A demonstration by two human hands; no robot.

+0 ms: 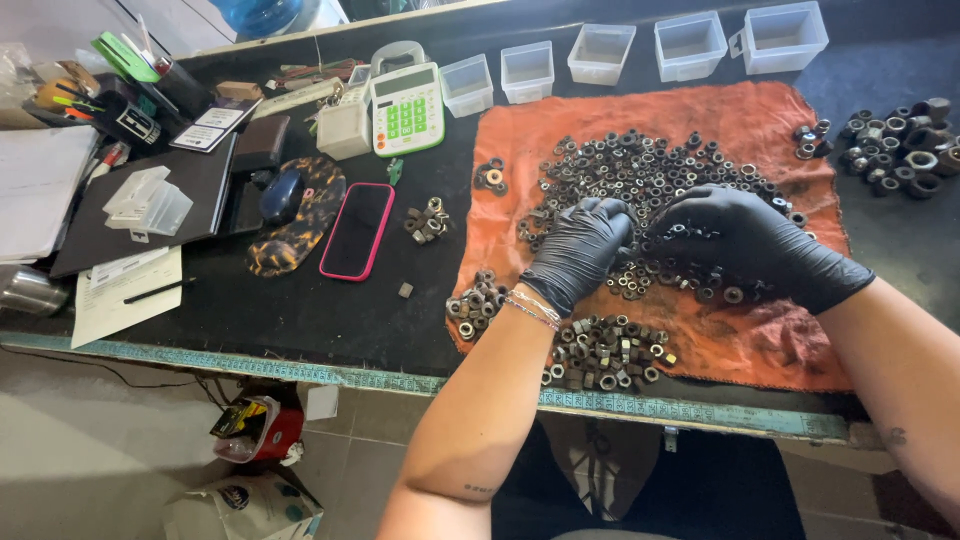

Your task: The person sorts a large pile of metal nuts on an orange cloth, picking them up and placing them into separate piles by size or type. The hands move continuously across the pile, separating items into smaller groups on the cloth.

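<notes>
A dark workbench [300, 310] with a measuring strip along its edge stands over a grey, seemingly tiled floor [90, 450].

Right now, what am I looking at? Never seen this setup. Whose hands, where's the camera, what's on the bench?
There is no machine here, just one picture from a camera on a person's head, looking down at their own hands over a dark bench.

Both hands wear black gloves. The left hand and right hand rest with fingers down in a big pile of nuts spread on an orange cloth. Whether either grip has closed on a nut I cannot tell.

Smaller heaps of nuts lie around: one near the front edge, one off the cloth at the right. Clear tubs line the back. To the left lie a calculator, a phone and papers.
</notes>
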